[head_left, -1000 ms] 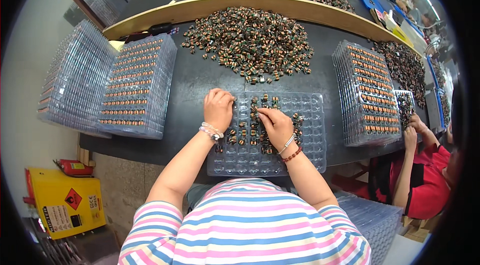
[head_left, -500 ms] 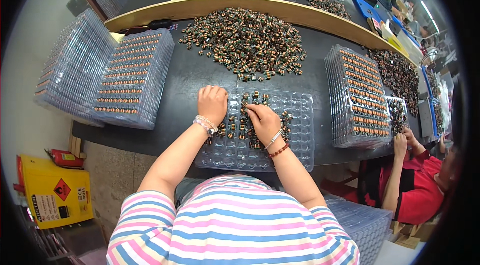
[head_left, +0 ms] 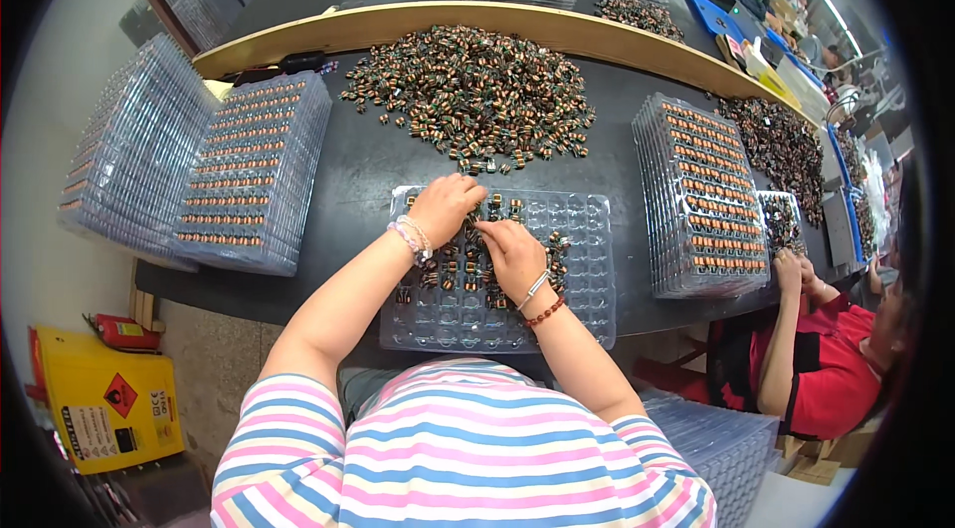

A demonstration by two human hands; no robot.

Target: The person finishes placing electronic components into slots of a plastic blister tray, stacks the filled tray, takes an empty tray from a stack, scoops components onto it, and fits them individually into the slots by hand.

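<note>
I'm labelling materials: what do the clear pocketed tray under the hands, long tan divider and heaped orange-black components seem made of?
Clear pocketed tray: likely glossy plastic; see-through with highlights.
Long tan divider: probably smooth wood, from its colour.
Heaped orange-black components: shiny orange bands suggest copper wire; dark parts unclear.

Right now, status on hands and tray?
Left hand, right hand: close together over clear tray. Components clustered on tray. Hands block view of any grip.

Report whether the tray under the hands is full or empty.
Partly full: small components lie across the middle of the tray, while right-edge cells are bare.
</note>
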